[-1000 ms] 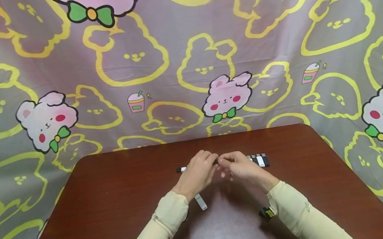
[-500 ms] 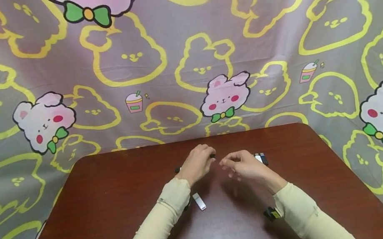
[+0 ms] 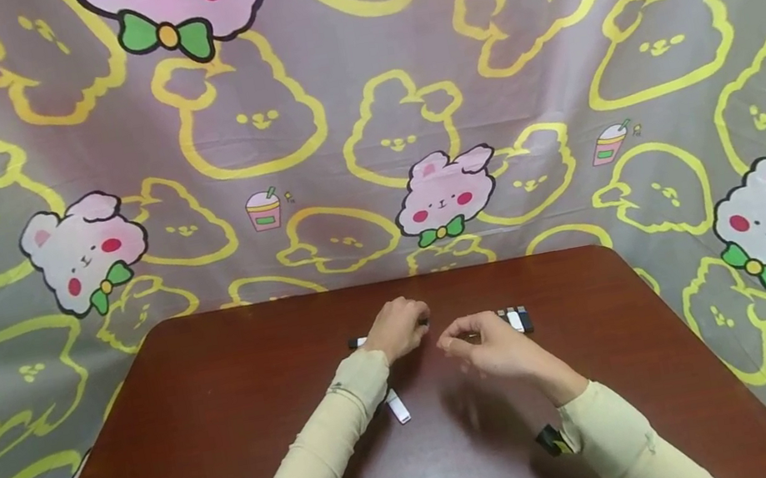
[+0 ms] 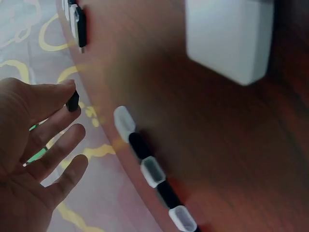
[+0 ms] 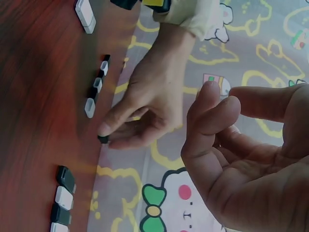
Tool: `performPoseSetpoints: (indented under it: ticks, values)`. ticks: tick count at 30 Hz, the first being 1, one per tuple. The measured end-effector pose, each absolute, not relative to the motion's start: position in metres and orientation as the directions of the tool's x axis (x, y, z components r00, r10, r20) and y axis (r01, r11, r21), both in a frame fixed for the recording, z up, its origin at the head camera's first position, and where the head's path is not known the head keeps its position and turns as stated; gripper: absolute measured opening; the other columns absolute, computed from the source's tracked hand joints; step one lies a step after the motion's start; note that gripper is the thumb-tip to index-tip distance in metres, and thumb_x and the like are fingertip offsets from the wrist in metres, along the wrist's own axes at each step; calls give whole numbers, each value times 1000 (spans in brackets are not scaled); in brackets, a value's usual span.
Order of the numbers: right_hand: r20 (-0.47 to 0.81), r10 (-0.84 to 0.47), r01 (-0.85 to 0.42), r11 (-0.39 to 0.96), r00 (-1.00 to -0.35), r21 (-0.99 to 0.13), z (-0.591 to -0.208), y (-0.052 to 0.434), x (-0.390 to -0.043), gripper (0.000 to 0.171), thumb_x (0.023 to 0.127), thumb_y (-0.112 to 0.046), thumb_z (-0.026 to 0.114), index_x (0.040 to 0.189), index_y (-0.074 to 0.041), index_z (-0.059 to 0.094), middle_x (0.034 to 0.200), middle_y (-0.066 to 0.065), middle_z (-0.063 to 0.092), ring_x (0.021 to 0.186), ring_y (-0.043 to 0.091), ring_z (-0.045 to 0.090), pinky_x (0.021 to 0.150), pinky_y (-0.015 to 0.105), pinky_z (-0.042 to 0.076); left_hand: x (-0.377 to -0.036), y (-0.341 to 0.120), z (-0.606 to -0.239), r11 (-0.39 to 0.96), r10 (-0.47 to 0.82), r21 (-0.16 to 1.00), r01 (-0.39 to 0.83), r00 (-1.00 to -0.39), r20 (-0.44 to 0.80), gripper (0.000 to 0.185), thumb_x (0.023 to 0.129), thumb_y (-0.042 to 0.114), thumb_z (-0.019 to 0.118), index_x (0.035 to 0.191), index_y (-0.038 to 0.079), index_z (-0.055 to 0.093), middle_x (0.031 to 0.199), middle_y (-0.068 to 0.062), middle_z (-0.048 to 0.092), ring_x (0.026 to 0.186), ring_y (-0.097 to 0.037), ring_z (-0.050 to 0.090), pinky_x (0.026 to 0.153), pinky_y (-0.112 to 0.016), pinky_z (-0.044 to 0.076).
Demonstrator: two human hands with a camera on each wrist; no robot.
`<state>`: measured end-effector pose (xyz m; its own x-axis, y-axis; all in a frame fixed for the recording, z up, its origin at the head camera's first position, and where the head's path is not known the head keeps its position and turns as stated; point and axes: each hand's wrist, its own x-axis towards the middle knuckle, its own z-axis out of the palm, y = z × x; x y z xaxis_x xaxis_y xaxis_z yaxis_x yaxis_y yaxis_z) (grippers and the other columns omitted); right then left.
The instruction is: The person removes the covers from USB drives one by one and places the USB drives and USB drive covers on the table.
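Between thumb and index finger, my left hand point(image 3: 400, 331) pinches a small black cap point(image 4: 73, 102), just above the table's far part. My right hand point(image 3: 488, 344) hovers to its right, fingers loosely bent, with nothing visible in them. A row of alternating white and black caps point(image 4: 153, 171) lies by the left hand, mostly hidden behind it in the head view. Beyond the right hand, uncapped black and white USB flash drives point(image 5: 63, 197) lie side by side, metal plugs showing. A white USB flash drive point(image 3: 398, 407) with its cap on lies nearer, beside the left forearm.
The brown wooden table point(image 3: 244, 406) has a far edge close behind both hands. A patterned cloth point(image 3: 306, 142) hangs behind it. A black and yellow device point(image 3: 554, 440) is strapped at the right wrist.
Both hands were together; they have since moved apart. The left hand keeps the black cap and has shifted slightly left, while the right hand has drawn back a little toward me.
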<state>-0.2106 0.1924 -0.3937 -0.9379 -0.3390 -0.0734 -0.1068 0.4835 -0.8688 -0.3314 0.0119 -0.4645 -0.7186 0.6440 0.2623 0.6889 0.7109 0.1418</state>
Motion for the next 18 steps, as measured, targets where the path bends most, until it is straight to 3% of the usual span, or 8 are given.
performPoseSetpoints:
  ticks: [9, 18]
  values:
    - [-75, -478, -216, 525, -875, -823, -402, 195, -192, 18, 101, -20, 60, 100, -7, 73, 80, 1, 65, 66, 11, 60, 60, 23, 49, -335, 7, -475, 731, 635, 159, 663, -747, 196, 14, 87, 18, 79, 99, 14, 74, 94, -1, 77, 89, -23, 71, 81, -37, 57]
    - [-103, -516, -205, 506, -850, -838, -406, 194, -177, 18, 101, -20, 61, 98, -7, 72, 69, -4, 58, 61, 6, 54, 56, 22, 46, -339, 5, -478, 747, 621, 198, 635, -772, 134, 14, 88, 19, 79, 100, 13, 73, 95, -2, 77, 89, -20, 73, 81, -36, 58]
